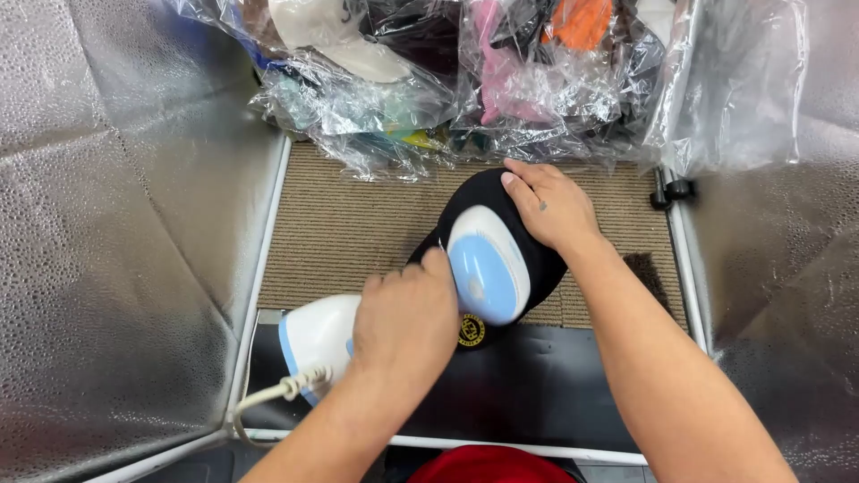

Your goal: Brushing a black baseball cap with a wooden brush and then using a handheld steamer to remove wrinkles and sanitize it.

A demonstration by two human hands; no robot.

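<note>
The black cap (501, 201) lies crown-up on the tan ribbed mat (349, 224), near the mat's front edge where a black panel (528, 385) begins. A round gold sticker (472, 330) shows on the cap's front edge, over that panel.

The steamer (488, 266), white with a pale blue face, rests on top of the cap; its body runs back toward the person, and a pale cord (273, 394) leaves its rear end. The left hand (404, 322) wraps the steamer's handle, fingers curled close together around it. The right hand (550, 207) lies flat on the far side of the cap, fingers pressed together and slightly bent over the crown.

Judgement on handling: the cap looks light and soft. The fabric crown likely gives under pressure and slides on the mat, so a flat palm on the crown, as here, or a pinch at the stiffer brim seems the sound hold. The steamer looks like hard, smooth plastic, moderately heavy; the handle is the obvious grip, away from the blue face, which may be hot.

Beyond the cap, past the mat's far edge: a heap of clear plastic bags (420, 98) holding more caps, white, pink and orange. Silver foil-like sheeting (116, 224) walls both sides of the mat. A red rounded thing (488, 465) sits at the near edge; what it is cannot be told.
</note>
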